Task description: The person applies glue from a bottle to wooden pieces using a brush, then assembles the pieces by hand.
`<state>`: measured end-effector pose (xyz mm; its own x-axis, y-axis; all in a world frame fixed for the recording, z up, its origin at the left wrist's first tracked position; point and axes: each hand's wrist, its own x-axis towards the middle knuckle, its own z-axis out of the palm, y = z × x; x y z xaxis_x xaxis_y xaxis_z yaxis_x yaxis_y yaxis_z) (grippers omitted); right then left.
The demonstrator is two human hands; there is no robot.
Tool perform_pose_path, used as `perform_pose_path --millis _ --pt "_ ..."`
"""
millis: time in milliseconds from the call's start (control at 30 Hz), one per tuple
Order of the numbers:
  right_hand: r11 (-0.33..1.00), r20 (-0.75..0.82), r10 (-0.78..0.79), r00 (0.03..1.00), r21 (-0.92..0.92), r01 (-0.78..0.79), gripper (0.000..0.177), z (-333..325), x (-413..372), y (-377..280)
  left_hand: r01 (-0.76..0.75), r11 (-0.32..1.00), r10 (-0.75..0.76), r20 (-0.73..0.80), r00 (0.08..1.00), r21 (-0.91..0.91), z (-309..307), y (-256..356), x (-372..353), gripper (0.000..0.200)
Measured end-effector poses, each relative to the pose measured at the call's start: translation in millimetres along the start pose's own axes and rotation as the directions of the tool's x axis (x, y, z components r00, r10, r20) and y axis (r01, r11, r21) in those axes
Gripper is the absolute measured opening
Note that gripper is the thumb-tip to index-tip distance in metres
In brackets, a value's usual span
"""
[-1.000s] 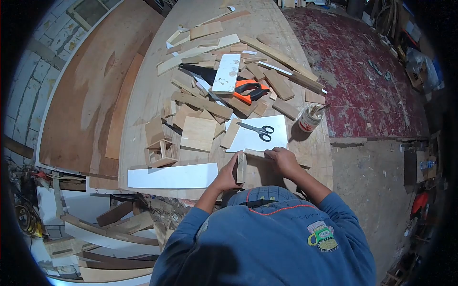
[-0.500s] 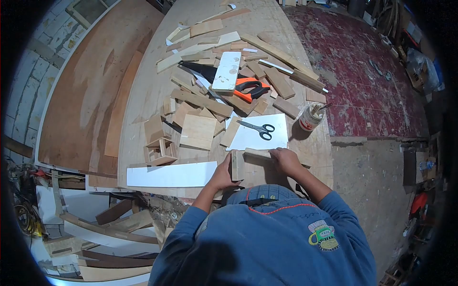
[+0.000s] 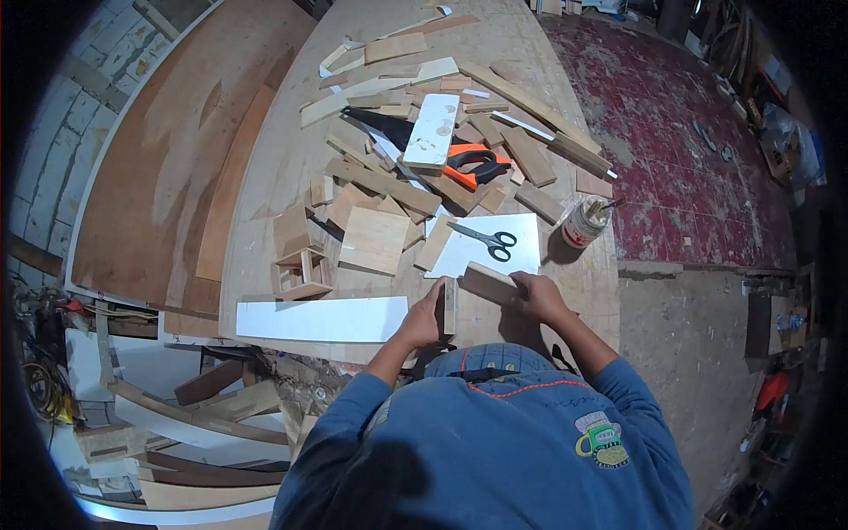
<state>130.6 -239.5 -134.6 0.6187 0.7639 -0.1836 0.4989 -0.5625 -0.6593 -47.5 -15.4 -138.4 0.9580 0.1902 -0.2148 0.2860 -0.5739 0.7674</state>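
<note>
Near the table's front edge my left hand (image 3: 424,316) is closed around a short wood block (image 3: 450,307), which stands on end. My right hand (image 3: 541,299) grips the right end of another wood block (image 3: 488,283), tilted with its left end toward the first block; a small gap shows between them. Just beyond lie black-handled scissors (image 3: 490,240) on a white sheet (image 3: 526,230). A small box-like wooden frame (image 3: 303,274) and a square wood piece (image 3: 373,238) are left of my hands.
Many wood offcuts cover the table (image 3: 265,177), with an orange-handled saw (image 3: 477,163) under a white block (image 3: 433,128). A jar holding sticks (image 3: 583,223) stands near the right edge. A long white strip (image 3: 322,320) lies at the front left.
My right hand has lifted and tilted its block, showing more of its broad face. The left block has turned so a narrower side shows. The whole view has shifted slightly.
</note>
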Motion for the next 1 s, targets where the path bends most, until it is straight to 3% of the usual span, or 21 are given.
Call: perform_pose_path --millis 67,167,233,267,333,433,500,567,633,667,733,767,800,867,900,933,1000 --pt "0.998 0.04 0.033 0.999 0.043 -0.035 0.05 -2.4 3.4 2.9 -0.002 1.0 0.002 0.002 1.0 0.0 -1.2 3.1 -0.8 0.114" --pt "0.995 0.092 -0.074 0.993 0.074 0.067 0.038 -2.6 6.0 13.7 -0.019 1.0 0.019 0.0 1.0 -0.008 -1.1 3.2 -1.7 0.116" --pt "0.994 0.246 -0.073 0.966 0.101 0.049 0.039 -6.7 5.2 15.8 -0.038 0.999 0.038 -0.002 0.999 -0.017 1.2 -2.1 -0.4 0.117" --pt "0.994 0.243 -0.069 0.967 0.1 0.046 0.039 -4.7 6.4 22.5 -0.038 0.999 0.038 -0.004 0.999 -0.035 2.8 -5.2 0.4 0.117" --pt "0.986 0.334 -0.114 0.936 -0.077 0.147 0.045 -1.2 9.4 30.2 -0.038 0.998 0.037 -0.003 0.999 -0.056 3.8 -5.4 0.7 0.118" --pt "0.956 0.335 -0.093 0.938 -0.235 0.178 0.041 -13.1 4.5 16.3 -0.02 0.998 0.019 -0.002 1.0 -0.054 3.3 -4.9 -0.2 0.118" --pt "0.954 0.338 -0.017 0.941 -0.278 0.117 0.04 -28.4 14.2 2.5 -0.049 0.998 0.049 -0.02 0.999 -0.032 2.9 -4.1 -1.2 0.117" --pt "0.946 0.331 0.059 0.942 -0.32 0.053 0.039 -36.8 32.6 -1.3 -0.041 0.998 0.041 -0.006 0.999 -0.037 2.4 -3.0 -1.8 0.117" --pt "0.9 0.063 0.014 0.998 -0.435 0.014 0.046 -36.5 57.0 2.5 -0.038 0.998 0.038 0.004 0.999 -0.04 2.0 -2.6 -0.8 0.117" --pt "0.9 0.057 0.011 0.998 -0.435 0.015 0.046 -36.8 67.4 3.5 -0.042 0.998 0.042 0.007 0.999 -0.046 2.4 -2.7 -0.8 0.118" --pt "0.889 0.023 -0.114 0.993 -0.444 0.113 0.062 -37.0 86.0 1.9 -0.051 0.998 0.051 0.002 0.999 -0.046 1.6 -1.5 -1.9 0.118" --pt "0.907 0.081 -0.073 0.994 -0.41 0.1 0.079 -34.5 93.9 -0.9 -0.04 0.998 0.04 0.001 0.999 -0.044 1.1 -0.7 -3.1 0.118" --pt "0.906 0.074 -0.08 0.994 -0.411 0.103 0.079 -30.8 97.9 -6.0 -0.029 0.999 0.029 0.001 1.0 -0.042 0.3 0.3 -3.8 0.117" --pt "0.805 0.013 -0.251 0.968 -0.553 0.216 0.089 -19.1 97.6 -16.3 -0.041 0.998 0.041 -0.014 0.999 -0.046 -0.1 0.0 -5.2 0.116" --pt "0.792 0.005 -0.222 0.975 -0.582 0.184 0.073 -14.7 100.8 -18.6 -0.075 0.997 0.074 -0.037 0.997 -0.034 0.7 -2.5 -5.9 0.115" --pt "0.789 0.005 -0.227 0.974 -0.584 0.188 0.073 -9.6 112.0 -9.6 -0.107 0.994 0.105 -0.061 0.993 -0.022 0.1 -3.2 -6.1 0.114" --pt "0.815 -0.104 -0.066 0.992 -0.58 -0.007 0.06 -5.1 137.7 5.3 -0.081 0.996 0.078 -0.05 0.996 -0.045 -0.3 -4.3 -6.0 0.115"
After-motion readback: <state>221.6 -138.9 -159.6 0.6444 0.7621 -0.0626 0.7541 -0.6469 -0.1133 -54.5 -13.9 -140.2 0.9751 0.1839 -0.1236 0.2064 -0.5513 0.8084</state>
